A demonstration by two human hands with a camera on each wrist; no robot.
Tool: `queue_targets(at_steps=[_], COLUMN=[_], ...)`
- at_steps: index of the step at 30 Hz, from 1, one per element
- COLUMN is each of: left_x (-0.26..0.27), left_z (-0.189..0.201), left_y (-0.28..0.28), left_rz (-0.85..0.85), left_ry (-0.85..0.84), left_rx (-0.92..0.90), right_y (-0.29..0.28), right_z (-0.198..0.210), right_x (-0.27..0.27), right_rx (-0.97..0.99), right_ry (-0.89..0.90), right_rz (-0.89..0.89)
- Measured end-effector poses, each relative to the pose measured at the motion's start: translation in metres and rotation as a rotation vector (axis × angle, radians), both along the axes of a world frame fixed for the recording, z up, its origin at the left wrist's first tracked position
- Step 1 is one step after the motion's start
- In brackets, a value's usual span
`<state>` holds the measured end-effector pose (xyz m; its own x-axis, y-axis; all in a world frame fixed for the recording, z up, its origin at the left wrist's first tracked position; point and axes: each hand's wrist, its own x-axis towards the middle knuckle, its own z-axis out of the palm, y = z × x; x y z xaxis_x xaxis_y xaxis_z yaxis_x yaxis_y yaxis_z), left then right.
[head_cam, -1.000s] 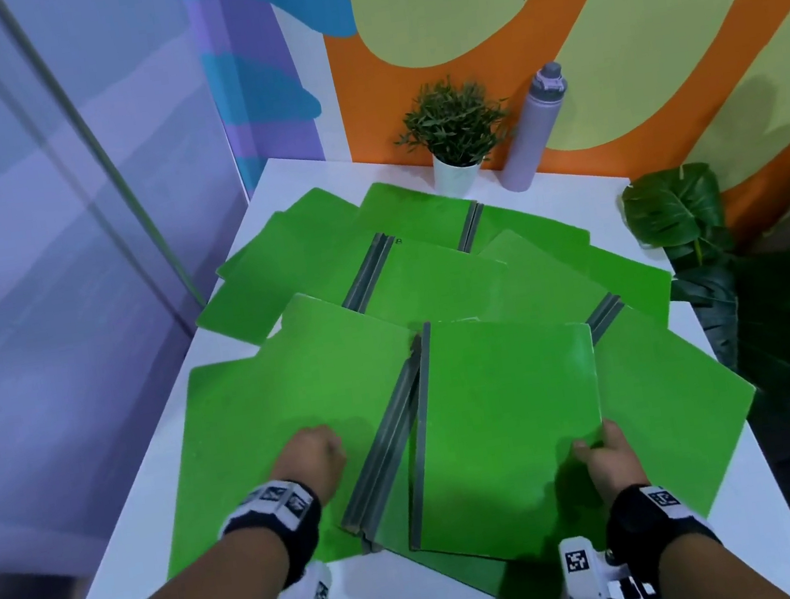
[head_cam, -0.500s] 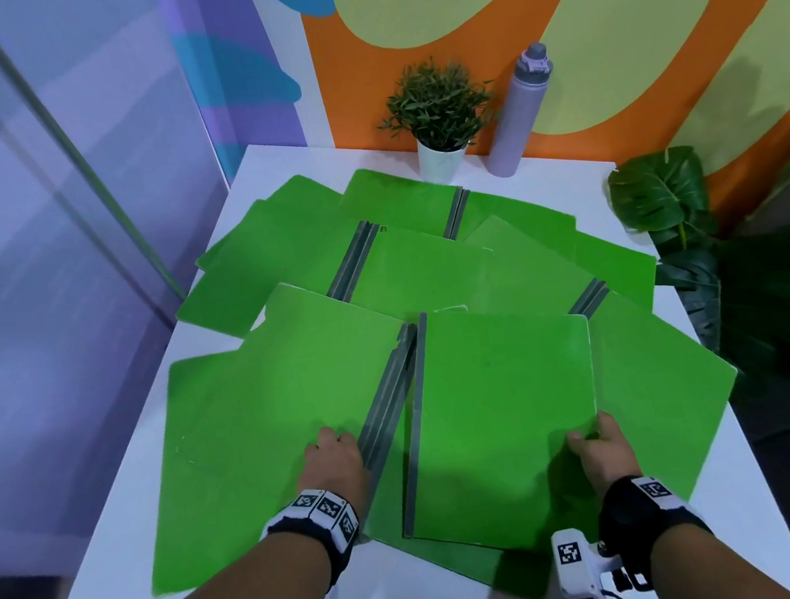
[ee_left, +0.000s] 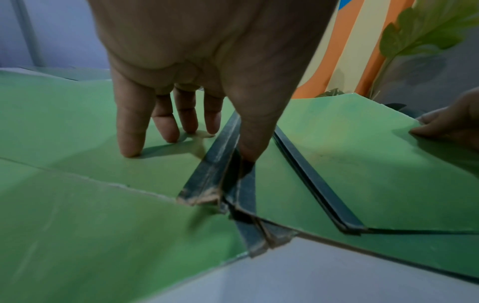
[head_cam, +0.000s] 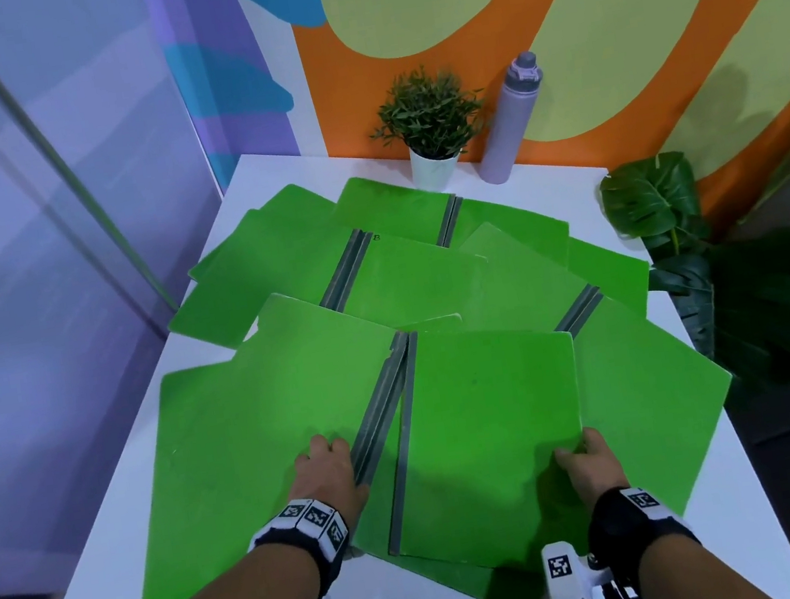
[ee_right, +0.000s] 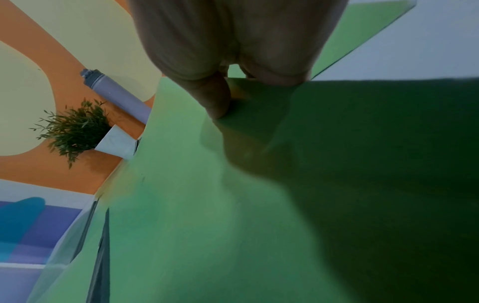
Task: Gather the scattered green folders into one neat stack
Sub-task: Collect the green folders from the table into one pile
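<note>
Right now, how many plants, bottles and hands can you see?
Plants: 2, the potted plant and the leafy plant.
Bottles: 1, the bottle.
Hands: 2, the left hand and the right hand, which pinches a folder.
Total: 5.

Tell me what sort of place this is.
Probably an office or studio corner: green folders spread over a white table, a potted plant and lilac bottle against a brightly painted wall.
</note>
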<state>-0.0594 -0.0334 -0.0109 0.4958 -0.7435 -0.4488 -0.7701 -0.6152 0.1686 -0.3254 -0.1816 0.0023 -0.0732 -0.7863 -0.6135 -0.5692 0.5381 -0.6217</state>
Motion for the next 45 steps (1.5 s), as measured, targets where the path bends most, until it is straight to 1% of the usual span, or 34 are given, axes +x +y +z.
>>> queue_targets(at_steps=[5,8,11,13,17,20,22,24,25,27,30,34,39,43,45], left_x=[0.002,0.006,0.014,0.020,0.032,0.040,0.042,0.039,0.037,0.032,0.035,0.038,0.047,0.052,0.048], left_z=[0.000,0.003,0.011,0.023,0.059,0.083,0.097,0.110,0.115,0.123,0.133,0.145,0.143,0.140,0.136], left_y=[0.002,0.004,0.005,0.003,0.001,0.002,0.001,0.000,0.000,-0.002,-0.006,-0.005,-0.007,-0.015,-0.023], left_rz=[0.022,0.076,0.162,0.206,0.223,0.234,0.233,0.228,0.214,0.180,0.209,0.274,0.351,0.370,0.389], left_ry=[0.058,0.100,0.162,0.255,0.515,0.612,0.682,0.759,0.771,0.738,0.718,0.865,0.823,0.880,0.926], left_rx=[-0.019,-0.068,-0.168,-0.258,-0.451,-0.556,-0.630,-0.706,-0.743,-0.792,-0.789,-0.846,-0.958,-1.016,-1.016], right_y=[-0.001,-0.007,-0.017,-0.024,-0.036,-0.041,-0.045,-0.047,-0.047,-0.049,-0.051,-0.049,-0.037,-0.031,-0.031], right_z=[0.007,0.019,0.040,0.055,0.077,0.088,0.093,0.096,0.097,0.096,0.100,0.103,0.098,0.094,0.090], right_x=[0.006,0.011,0.017,0.020,0.030,0.041,0.048,0.054,0.056,0.061,0.063,0.064,0.068,0.065,0.069], right_rx=[-0.032,-0.091,-0.164,-0.204,-0.256,-0.291,-0.301,-0.276,-0.257,-0.233,-0.241,-0.295,-0.300,-0.265,-0.245], right_ry=[-0.063,-0.174,-0.334,-0.454,-0.686,-0.856,-0.909,-0.960,-0.981,-1.008,-1.027,-0.919,-0.799,-0.776,-0.739], right_rz=[-0.018,-0.051,-0.084,-0.076,-0.043,-0.020,-0.023,-0.020,-0.026,-0.042,-0.044,-0.023,0.031,0.067,0.084])
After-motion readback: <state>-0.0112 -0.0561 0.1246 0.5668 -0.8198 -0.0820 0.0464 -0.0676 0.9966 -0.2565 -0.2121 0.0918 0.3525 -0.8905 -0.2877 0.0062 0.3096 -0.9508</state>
